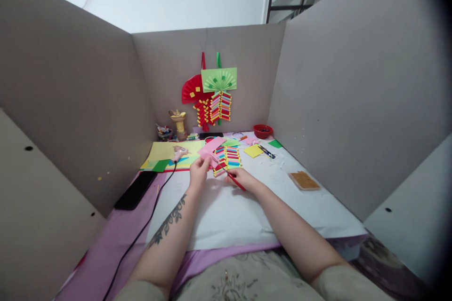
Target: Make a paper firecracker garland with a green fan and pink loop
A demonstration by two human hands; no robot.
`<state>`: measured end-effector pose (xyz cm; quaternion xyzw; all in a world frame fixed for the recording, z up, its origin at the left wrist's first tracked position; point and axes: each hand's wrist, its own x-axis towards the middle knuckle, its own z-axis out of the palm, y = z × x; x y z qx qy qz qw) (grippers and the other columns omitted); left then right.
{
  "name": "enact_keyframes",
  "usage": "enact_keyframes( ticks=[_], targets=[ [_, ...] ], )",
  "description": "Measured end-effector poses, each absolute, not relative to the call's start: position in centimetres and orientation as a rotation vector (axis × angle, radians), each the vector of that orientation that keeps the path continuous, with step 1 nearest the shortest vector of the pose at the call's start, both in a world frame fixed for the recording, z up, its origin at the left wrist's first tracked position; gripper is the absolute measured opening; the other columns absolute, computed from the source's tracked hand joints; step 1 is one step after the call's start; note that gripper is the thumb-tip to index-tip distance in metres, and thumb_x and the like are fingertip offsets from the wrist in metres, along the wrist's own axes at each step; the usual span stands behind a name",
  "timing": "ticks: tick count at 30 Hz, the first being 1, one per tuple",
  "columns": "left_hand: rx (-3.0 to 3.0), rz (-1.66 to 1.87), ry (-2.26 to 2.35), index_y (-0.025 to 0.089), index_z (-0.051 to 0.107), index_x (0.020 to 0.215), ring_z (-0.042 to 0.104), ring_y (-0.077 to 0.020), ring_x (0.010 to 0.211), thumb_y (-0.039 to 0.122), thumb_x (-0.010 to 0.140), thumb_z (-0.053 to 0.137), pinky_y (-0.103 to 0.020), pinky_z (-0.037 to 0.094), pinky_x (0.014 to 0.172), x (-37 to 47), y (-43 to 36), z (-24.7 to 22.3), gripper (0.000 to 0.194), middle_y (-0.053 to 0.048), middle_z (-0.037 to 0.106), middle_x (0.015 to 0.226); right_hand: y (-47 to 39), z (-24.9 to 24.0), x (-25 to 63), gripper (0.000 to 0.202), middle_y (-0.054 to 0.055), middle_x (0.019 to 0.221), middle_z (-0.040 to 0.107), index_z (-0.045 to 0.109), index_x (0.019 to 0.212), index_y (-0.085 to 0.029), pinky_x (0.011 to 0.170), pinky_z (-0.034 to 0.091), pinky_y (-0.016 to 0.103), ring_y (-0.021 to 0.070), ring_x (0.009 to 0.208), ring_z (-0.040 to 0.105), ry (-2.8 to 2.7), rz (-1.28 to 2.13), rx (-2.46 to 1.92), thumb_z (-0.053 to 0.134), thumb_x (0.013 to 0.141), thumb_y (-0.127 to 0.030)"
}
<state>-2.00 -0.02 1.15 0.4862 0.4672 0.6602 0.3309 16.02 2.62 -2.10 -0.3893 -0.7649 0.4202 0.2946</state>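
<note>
My left hand (pixel 199 170) pinches a sheet of pink paper (pixel 212 147) and holds it up over the table. In my right hand (pixel 241 178) is a pair of scissors with red handles (pixel 237 183); their blades point up and left to the lower edge of the pink paper. Whether the blades are closed on the paper is too small to tell. Just behind both hands lies a string of colourful rolled paper tubes (pixel 230 156) with yellow ends, partly covered by the paper and the scissors.
To the left are a glue gun (pixel 180 152) with a black cord, yellow sheets (pixel 160 150) and a black phone (pixel 136 190). At right lie a yellow square (pixel 253 151), a utility knife (pixel 267 152), a brown pad (pixel 304 180) and a red bowl (pixel 263 131). Fan-shaped paper decorations (pixel 219 80) hang behind.
</note>
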Motion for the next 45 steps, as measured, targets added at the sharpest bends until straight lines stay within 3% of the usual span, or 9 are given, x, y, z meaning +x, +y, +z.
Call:
enact_keyframes(
  ticks=[9, 33, 45],
  targets=[
    [1.29, 1.696, 1.222, 0.014, 0.061, 0.066, 0.047, -0.0107, 0.054, 0.044, 0.072, 0.064, -0.021, 0.036, 0.052, -2.0, 0.2, 0.9, 0.031, 0.001, 0.055, 0.058, 2.3, -1.8, 15.9, 0.026, -0.002, 0.055, 0.052, 0.068, 0.078, -0.013, 0.048, 0.035, 0.02, 0.0085, 0.052, 0.041, -2.016, 1.147, -1.011, 0.059, 0.069, -0.035],
    [1.351, 1.664, 1.202, 0.015, 0.061, 0.066, 0.047, -0.011, 0.054, 0.045, 0.075, 0.062, -0.022, 0.036, 0.052, -2.1, 0.4, 0.3, 0.031, 0.001, 0.055, 0.058, 2.1, -1.2, 16.1, 0.025, -0.001, 0.057, 0.051, 0.063, 0.068, -0.012, 0.049, 0.034, 0.021, 0.0086, 0.052, 0.041, -2.03, 1.147, -1.019, 0.06, 0.069, -0.037],
    [1.4, 1.65, 1.218, 0.016, 0.057, 0.064, 0.045, -0.0104, 0.054, 0.044, 0.076, 0.06, -0.022, 0.036, 0.053, -1.9, 0.2, 0.5, 0.031, 0.003, 0.051, 0.057, 1.8, -0.7, 16.1, 0.027, -0.002, 0.056, 0.052, 0.068, 0.078, -0.012, 0.05, 0.034, 0.02, 0.0093, 0.054, 0.042, -2.039, 1.14, -0.952, 0.061, 0.07, -0.037]
  ],
)
